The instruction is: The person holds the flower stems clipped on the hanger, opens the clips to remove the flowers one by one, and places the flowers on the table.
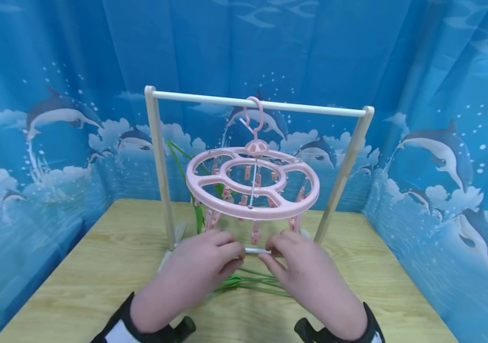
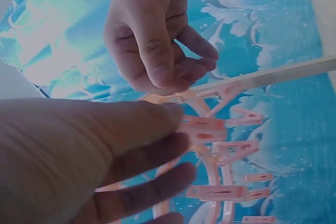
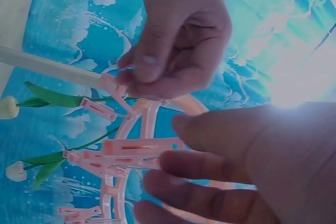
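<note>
A pink round clip hanger hangs by its hook from a wooden stand, with pink clothespins dangling below its ring. My left hand and right hand face each other just in front of the low clothespins, fingertips apart. In the left wrist view, the left thumb and fingers are loosely bent beside a clothespin. The right wrist view has the right fingertips close to another clothespin; whether they touch it is unclear. No object shows within either hand.
Green stems lie on the wooden table below the hands. More green leaves rise behind the stand's left side, and white tulips show in the right wrist view. A dolphin-print curtain encloses the table.
</note>
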The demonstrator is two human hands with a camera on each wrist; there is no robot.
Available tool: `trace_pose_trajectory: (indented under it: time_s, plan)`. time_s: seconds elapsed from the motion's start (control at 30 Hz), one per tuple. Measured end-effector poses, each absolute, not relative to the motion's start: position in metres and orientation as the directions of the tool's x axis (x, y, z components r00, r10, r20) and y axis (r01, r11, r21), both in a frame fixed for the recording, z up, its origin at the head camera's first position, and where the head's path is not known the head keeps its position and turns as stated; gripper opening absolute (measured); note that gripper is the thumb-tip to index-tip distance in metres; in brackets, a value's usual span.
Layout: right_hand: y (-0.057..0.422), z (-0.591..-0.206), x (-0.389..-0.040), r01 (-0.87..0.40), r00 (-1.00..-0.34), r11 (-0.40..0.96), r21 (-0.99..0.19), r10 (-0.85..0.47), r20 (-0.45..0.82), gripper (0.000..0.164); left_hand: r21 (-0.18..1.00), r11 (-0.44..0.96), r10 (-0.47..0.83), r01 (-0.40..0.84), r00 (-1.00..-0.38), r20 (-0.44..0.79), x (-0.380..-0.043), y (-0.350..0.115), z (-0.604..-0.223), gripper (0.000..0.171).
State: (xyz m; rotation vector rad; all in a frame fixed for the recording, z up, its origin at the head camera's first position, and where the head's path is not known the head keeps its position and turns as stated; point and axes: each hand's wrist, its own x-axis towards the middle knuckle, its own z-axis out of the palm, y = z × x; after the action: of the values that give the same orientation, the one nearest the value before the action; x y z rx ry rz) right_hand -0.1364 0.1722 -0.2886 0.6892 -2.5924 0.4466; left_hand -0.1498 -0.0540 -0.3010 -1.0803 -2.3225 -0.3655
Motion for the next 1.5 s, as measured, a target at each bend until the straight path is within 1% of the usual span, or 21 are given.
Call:
trace_pose_trajectory:
  time_s: [0.2,0.33,0.4,0.47,0.53,0.6,0.63,0.7,0.8,0.87,1.0,1.13,1.23,1.37,1.5]
  plan:
    - [0.175,-0.283,-0.130,-0.640,-0.608,0.758,-0.121,-0.404,0.684,0.014,0.051,0.577,0.512,0.815,-0.409,0.756,-0.143,-0.059,-0.289,0.013]
    - [0.176,-0.279,-0.127,-0.693,-0.512,0.713,-0.104,-0.386,0.768,0.014,0.046,0.545,0.428,0.837,-0.325,0.843,-0.141,-0.061,-0.285,0.013]
    - [0.176,-0.278,-0.126,-0.723,-0.442,0.687,-0.080,-0.371,0.817,0.010,0.031,0.542,0.384,0.840,-0.280,0.880,-0.141,-0.061,-0.283,0.011]
    - [0.175,-0.277,-0.126,-0.750,-0.357,0.660,-0.046,-0.345,0.868,0.008,0.015,0.545,0.339,0.838,-0.236,0.911,-0.141,-0.062,-0.282,0.011]
    - [0.174,-0.275,-0.128,-0.762,-0.261,0.648,0.005,-0.314,0.913,0.015,-0.002,0.557,0.299,0.831,-0.198,0.934,-0.142,-0.062,-0.280,0.015]
    - [0.172,-0.273,-0.130,-0.768,-0.179,0.638,0.046,-0.284,0.942,0.021,-0.009,0.577,0.265,0.817,-0.177,0.948,-0.144,-0.062,-0.280,0.022]
    - [0.172,-0.273,-0.131,-0.769,-0.151,0.636,0.060,-0.272,0.951,0.022,-0.011,0.585,0.252,0.811,-0.169,0.953,-0.146,-0.063,-0.280,0.025]
    - [0.172,-0.272,-0.134,-0.764,-0.121,0.641,0.075,-0.256,0.959,0.025,-0.012,0.601,0.231,0.799,-0.159,0.960,-0.149,-0.064,-0.280,0.032]
    - [0.172,-0.273,-0.139,-0.751,-0.116,0.655,0.080,-0.250,0.961,0.028,-0.003,0.622,0.218,0.783,-0.169,0.961,-0.154,-0.066,-0.282,0.038]
    - [0.174,-0.275,-0.143,-0.732,-0.133,0.677,0.076,-0.251,0.959,0.030,0.009,0.630,0.215,0.777,-0.185,0.959,-0.158,-0.067,-0.284,0.039]
    - [0.176,-0.280,-0.152,-0.703,-0.167,0.709,0.063,-0.251,0.953,0.031,0.043,0.642,0.216,0.765,-0.235,0.948,-0.166,-0.068,-0.289,0.040]
    - [0.178,-0.285,-0.158,-0.686,-0.201,0.726,0.050,-0.255,0.946,0.037,0.070,0.656,0.228,0.751,-0.285,0.931,-0.172,-0.068,-0.294,0.044]
    - [0.178,-0.288,-0.160,-0.677,-0.221,0.735,0.039,-0.254,0.942,0.041,0.076,0.666,0.234,0.742,-0.304,0.923,-0.175,-0.068,-0.297,0.047]
    - [0.178,-0.290,-0.163,-0.669,-0.243,0.743,0.027,-0.253,0.936,0.045,0.085,0.677,0.238,0.731,-0.326,0.915,-0.179,-0.068,-0.300,0.046]
    - [0.177,-0.292,-0.164,-0.660,-0.248,0.750,0.032,-0.258,0.934,0.046,0.102,0.680,0.239,0.726,-0.352,0.905,-0.181,-0.067,-0.303,0.043]
